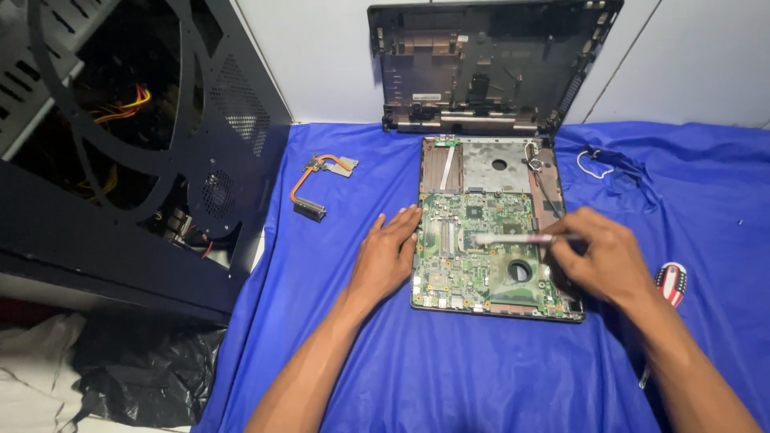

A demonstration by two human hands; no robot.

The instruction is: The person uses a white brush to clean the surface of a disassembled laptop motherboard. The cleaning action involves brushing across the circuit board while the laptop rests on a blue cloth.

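- The laptop base (497,232) lies open near the blue cloth's (449,369) far edge, green motherboard (473,256) exposed.
- The heatsink pipe (319,183) is already out, lying left; the board is still seated.
- Left hand (388,255) rests flat, fingers apart, on the board's left edge.
- Right hand (600,258) grips a pale tool (513,238), possibly a brush.

Green circuit board (481,252) on plain blue cloth (449,369).

I see a worktop (449,377) draped in bright blue cloth, pushed against a plain white wall (321,56) under even, flat light. On my left stands a black perforated metal computer case (160,144) with yellow and red wires inside. Below it lie a crumpled black plastic bag (144,361) and white fabric (32,369).
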